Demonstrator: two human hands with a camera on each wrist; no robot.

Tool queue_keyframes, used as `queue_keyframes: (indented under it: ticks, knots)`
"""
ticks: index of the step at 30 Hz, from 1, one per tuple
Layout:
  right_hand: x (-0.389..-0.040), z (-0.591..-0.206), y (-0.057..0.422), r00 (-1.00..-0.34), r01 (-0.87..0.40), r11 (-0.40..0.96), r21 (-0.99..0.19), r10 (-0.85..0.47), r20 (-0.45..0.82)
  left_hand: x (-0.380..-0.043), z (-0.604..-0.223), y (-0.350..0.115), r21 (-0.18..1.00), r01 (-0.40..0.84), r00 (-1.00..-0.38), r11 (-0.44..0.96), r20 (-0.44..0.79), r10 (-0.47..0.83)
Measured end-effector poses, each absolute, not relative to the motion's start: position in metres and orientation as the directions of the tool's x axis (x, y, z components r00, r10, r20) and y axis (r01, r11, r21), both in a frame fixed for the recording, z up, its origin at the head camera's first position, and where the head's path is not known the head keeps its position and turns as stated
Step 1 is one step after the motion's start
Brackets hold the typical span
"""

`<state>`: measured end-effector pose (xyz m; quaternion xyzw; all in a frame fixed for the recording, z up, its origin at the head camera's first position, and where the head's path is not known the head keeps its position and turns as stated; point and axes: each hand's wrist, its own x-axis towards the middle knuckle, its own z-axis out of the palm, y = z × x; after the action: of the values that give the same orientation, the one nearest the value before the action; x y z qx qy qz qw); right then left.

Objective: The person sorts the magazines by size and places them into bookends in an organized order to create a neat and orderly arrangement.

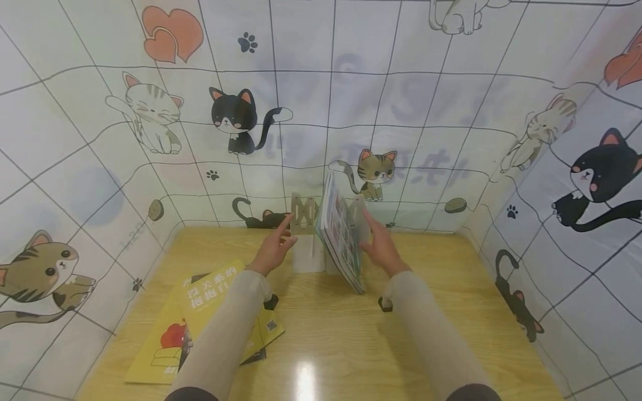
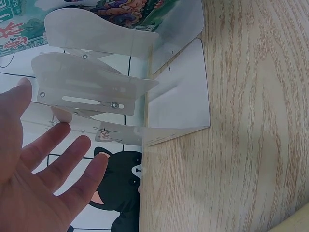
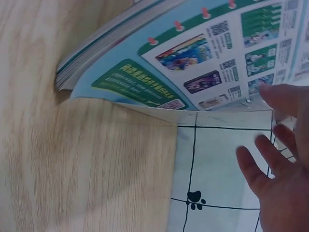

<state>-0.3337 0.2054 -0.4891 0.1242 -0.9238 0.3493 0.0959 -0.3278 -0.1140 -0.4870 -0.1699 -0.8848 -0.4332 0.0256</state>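
A pale metal folding bookend (image 1: 303,217) stands against the back wall, its white foot plate (image 2: 181,92) flat on the table. Several thin magazines (image 1: 338,231) stand in its right part, leaning, with their lower corners toward me. My left hand (image 1: 273,248) is at the bookend's left end panel; in the left wrist view its fingers are spread and loosely extended, the index fingertip right at the panel. On the other side, my right hand (image 1: 385,249) is at the right end panel (image 1: 360,220), thumb near the magazine's printed back cover (image 3: 203,63), other fingers relaxed outside.
Yellow booklets (image 1: 210,295) lie overlapping on the wooden table (image 1: 321,323) at the left, partly under my left forearm. Cat-printed wall covering (image 1: 306,122) encloses the table at the back and both sides.
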Motion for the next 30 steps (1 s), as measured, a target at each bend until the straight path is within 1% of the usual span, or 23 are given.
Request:
queue_keyframes:
  ticks: [6, 10, 20, 27, 30]
  knots:
    - [-0.334, -0.486, 0.208, -0.96, -0.277, 0.634, -0.722, -0.159, 0.229, -0.328, -0.484, -0.113, 0.761, 0.307, -0.946, 0.571, 0.178, 0.271]
    - [-0.334, -0.488, 0.207, -0.964, -0.264, 0.603, -0.753, -0.144, 0.223, -0.327, -0.482, -0.114, 0.763, 0.3, -0.948, 0.573, 0.17, 0.27]
    - [-0.335, -0.491, 0.204, -0.968, -0.252, 0.572, -0.781, -0.133, 0.215, -0.317, -0.488, -0.115, 0.771, 0.32, -0.946, 0.55, 0.225, 0.234]
    - [-0.334, -0.493, 0.205, -0.968, -0.25, 0.562, -0.789, -0.128, 0.216, -0.3, -0.491, -0.116, 0.806, 0.287, -0.956, 0.517, 0.207, 0.209]
    - [-0.334, -0.494, 0.206, -0.968, -0.252, 0.549, -0.797, -0.13, 0.216, -0.292, -0.494, -0.12, 0.804, 0.277, -0.959, 0.526, 0.196, 0.205]
